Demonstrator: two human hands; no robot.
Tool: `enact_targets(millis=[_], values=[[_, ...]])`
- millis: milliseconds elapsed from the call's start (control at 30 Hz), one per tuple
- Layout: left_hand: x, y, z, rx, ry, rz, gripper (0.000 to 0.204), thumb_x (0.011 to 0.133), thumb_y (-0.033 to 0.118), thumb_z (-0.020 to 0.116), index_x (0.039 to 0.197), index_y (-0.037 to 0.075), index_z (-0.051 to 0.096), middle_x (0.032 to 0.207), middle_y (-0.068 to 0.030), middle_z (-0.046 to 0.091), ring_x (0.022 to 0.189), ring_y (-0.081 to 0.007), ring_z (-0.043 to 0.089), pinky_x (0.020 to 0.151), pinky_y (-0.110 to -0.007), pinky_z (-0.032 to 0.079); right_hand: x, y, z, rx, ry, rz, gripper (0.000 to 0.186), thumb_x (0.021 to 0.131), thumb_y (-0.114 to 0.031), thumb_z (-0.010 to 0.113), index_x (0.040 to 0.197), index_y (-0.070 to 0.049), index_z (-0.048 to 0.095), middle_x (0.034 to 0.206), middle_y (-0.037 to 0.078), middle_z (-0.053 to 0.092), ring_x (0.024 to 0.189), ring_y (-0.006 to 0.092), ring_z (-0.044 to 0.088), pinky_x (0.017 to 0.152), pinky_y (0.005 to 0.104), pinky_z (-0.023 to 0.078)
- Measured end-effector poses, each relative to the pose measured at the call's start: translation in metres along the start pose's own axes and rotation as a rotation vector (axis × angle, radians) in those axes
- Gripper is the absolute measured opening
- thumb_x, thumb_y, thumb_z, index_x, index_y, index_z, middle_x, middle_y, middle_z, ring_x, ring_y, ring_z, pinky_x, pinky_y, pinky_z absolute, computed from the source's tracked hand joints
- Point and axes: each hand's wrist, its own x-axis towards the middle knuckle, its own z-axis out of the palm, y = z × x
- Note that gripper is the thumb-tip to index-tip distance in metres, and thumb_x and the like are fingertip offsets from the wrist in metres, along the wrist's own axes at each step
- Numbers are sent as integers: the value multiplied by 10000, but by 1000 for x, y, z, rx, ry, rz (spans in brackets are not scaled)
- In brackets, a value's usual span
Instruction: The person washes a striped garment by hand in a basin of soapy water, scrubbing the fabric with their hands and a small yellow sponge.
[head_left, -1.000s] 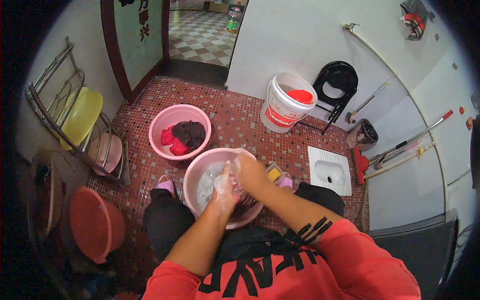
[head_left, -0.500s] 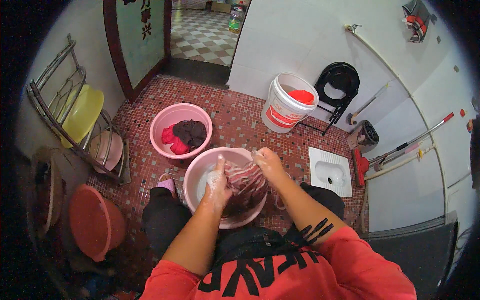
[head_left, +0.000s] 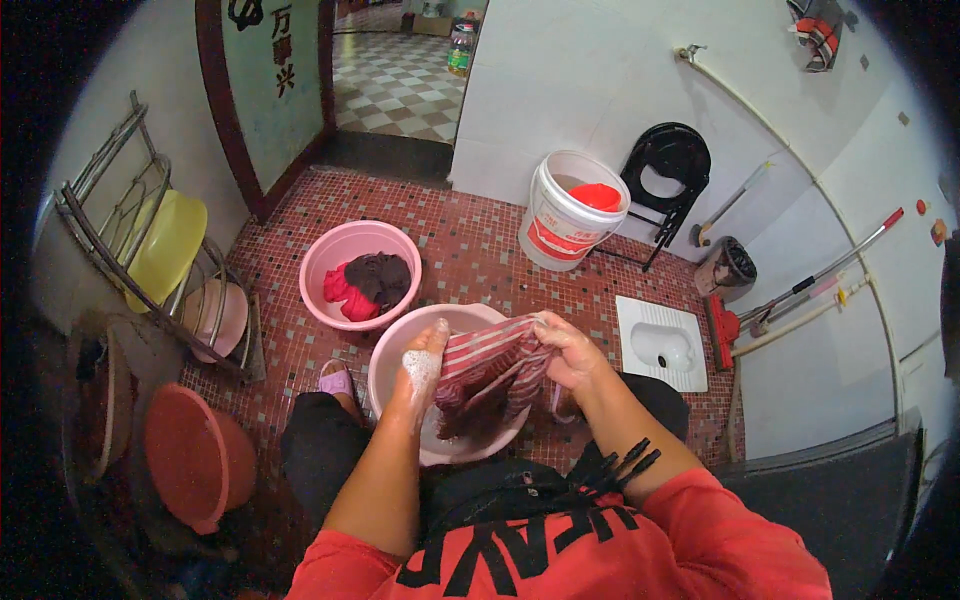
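- Working remotely, I have the left hand (head_left: 424,350), capped with white foam (head_left: 421,371), and the right hand (head_left: 572,352) closed on a red-and-white striped cloth (head_left: 490,365) above a round pale-pink plastic basin (head_left: 379,372).
- Soapy work on it looks unfinished, I judge.
- Crumpled red cloth (head_left: 349,298) and dark-brown cloth (head_left: 384,279) wait in another round pink plastic basin (head_left: 327,247); washed or not, I cannot tell.

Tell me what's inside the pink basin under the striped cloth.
The striped cloth hangs over the pink basin, hiding much of its bottom. Some inner wall shows at left; anything under the cloth cannot be seen.
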Motion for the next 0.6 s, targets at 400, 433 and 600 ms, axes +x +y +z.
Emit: enact_targets(millis=[400, 433, 600], values=[[-17, 26, -3, -152, -392, -208, 301, 756, 107, 600, 1021, -28, 554, 948, -117, 605, 872, -200, 585, 769, -321, 474, 1, -13, -1, -11, 39, -41, 226, 828, -179, 568, 961, 1, 537, 926, 95, 605, 836, 185, 593, 771, 340, 478], [-20, 29, -1, -319, -409, -189, 257, 746, 65, 588, 990, -13, 567, 909, -98, 603, 826, -183, 583, 732, -307, 473, 1, -15, -1, -49, 12, -8, 211, 815, -170, 586, 944, -7, 549, 908, 82, 606, 820, 177, 591, 762, 333, 474], [-13, -3, 0, -704, -232, -170, 297, 695, -37, 508, 984, 9, 551, 823, -82, 574, 758, -194, 570, 744, -331, 475, 6, -14, 19, -269, 42, -16, 170, 771, -92, 603, 916, -15, 562, 877, 49, 593, 777, 145, 568, 709, 289, 457]])
